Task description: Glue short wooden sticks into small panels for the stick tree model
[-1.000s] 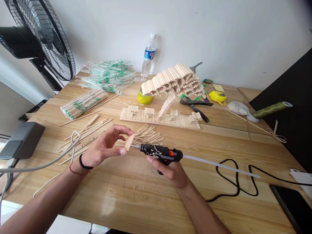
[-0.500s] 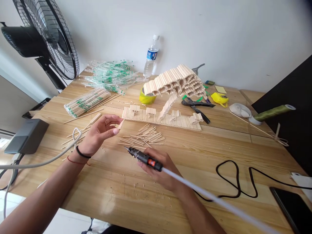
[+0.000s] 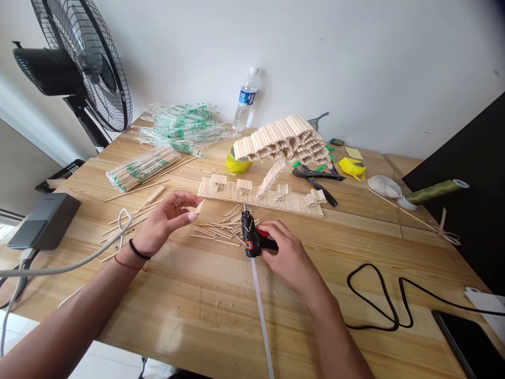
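Observation:
My left hand [image 3: 165, 223] pinches a small glued piece of wooden sticks [image 3: 200, 206] between thumb and fingers, raised a little above the wooden table [image 3: 221, 310]. In my right hand [image 3: 288, 255] is a black glue gun [image 3: 251, 238], its nozzle pointing away from me toward the stick model [image 3: 272, 168] and a clear glue stick trailing back toward me. The gun sits low over a loose pile of short cut sticks [image 3: 224, 227]. The model has a flat stick base and a curved stick canopy on a slanted trunk.
A standing fan [image 3: 84, 58] is at the back left. Wrapped chopstick bundles [image 3: 140, 168], a water bottle [image 3: 244, 105], yellow tape [image 3: 236, 164], black pliers [image 3: 315, 176], a green thread spool [image 3: 434, 190], a black cable [image 3: 379, 295], a phone [image 3: 469, 337] and a grey box [image 3: 41, 221] lie around.
My right hand swung the glue gun from pointing left at the stick piece to pointing away, lowering it onto the table. My left hand drew the piece back to the left.

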{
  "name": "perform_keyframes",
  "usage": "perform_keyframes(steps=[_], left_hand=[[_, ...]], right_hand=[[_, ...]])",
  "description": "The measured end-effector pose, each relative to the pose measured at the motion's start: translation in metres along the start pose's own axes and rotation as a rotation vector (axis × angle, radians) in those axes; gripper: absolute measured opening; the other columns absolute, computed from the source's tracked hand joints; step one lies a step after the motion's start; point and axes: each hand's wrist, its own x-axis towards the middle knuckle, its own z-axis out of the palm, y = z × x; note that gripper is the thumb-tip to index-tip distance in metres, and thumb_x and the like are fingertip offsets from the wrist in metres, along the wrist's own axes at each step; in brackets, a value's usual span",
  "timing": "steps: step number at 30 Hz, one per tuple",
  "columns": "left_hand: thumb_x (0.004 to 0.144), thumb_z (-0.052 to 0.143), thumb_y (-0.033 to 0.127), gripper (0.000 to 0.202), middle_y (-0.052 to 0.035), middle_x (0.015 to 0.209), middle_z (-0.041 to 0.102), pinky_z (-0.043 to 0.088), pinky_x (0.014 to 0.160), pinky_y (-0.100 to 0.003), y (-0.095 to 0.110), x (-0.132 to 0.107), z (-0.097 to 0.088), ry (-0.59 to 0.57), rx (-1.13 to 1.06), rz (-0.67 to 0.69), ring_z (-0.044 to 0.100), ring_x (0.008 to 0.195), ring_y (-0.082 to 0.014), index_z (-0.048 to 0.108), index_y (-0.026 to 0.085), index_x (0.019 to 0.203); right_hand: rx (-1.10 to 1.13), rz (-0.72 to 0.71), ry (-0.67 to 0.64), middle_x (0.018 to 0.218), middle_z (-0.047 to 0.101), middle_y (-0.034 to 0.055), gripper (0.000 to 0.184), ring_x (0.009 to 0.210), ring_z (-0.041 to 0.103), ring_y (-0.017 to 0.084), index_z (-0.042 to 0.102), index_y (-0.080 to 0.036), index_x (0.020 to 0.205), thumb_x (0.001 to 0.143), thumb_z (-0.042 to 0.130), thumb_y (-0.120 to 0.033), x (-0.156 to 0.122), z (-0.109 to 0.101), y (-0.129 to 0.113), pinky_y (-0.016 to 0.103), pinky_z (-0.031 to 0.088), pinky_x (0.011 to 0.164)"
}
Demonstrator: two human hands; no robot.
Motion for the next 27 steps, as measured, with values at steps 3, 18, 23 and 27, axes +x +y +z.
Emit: perform_keyframes(steps=[3, 18, 23, 27], left_hand=[[0.084, 0.089, 0.035, 0.036, -0.0099, 0.124, 0.075, 0.054, 0.098, -0.040, -0.004, -0.002, 0.002, -0.018, 0.043, 0.016, 0.069, 0.116, -0.0256, 0.072, 0.022, 0.113], [0.092, 0.081, 0.034, 0.048, -0.0115, 0.134, 0.071, 0.052, 0.106, -0.044, -0.006, -0.017, 0.016, -0.179, 0.628, 0.322, 0.068, 0.125, -0.0302, 0.060, 0.026, 0.135], [0.091, 0.082, 0.034, 0.051, -0.0118, 0.135, 0.070, 0.051, 0.109, -0.045, -0.003, -0.015, 0.017, -0.186, 0.623, 0.325, 0.066, 0.127, -0.0309, 0.061, 0.025, 0.137], [0.091, 0.082, 0.033, 0.052, -0.0120, 0.135, 0.070, 0.050, 0.108, -0.045, -0.002, -0.014, 0.017, -0.181, 0.631, 0.332, 0.066, 0.125, -0.0301, 0.061, 0.025, 0.137]], right_hand=[[-0.063, 0.066, -0.030, 0.117, 0.072, 0.0112, 0.042, 0.114, 0.067, 0.031, 0.071, -0.021, 0.116, 0.079, 0.061, -0.004, -0.003, -0.007, 0.012, 0.051, 0.056, 0.102], [-0.283, -0.106, 0.021, 0.089, 0.073, 0.0070, 0.019, 0.084, 0.064, 0.028, 0.069, -0.020, 0.095, 0.098, 0.062, -0.004, -0.006, 0.055, -0.055, 0.042, 0.053, 0.076], [-0.295, -0.094, 0.044, 0.108, 0.074, 0.0135, 0.022, 0.098, 0.064, 0.032, 0.070, -0.017, 0.118, 0.099, 0.064, -0.008, -0.005, 0.052, -0.056, 0.046, 0.054, 0.086], [-0.316, -0.109, 0.008, 0.095, 0.076, 0.0102, 0.022, 0.090, 0.066, 0.030, 0.071, -0.019, 0.108, 0.098, 0.060, -0.003, -0.003, 0.053, -0.054, 0.043, 0.052, 0.078]])
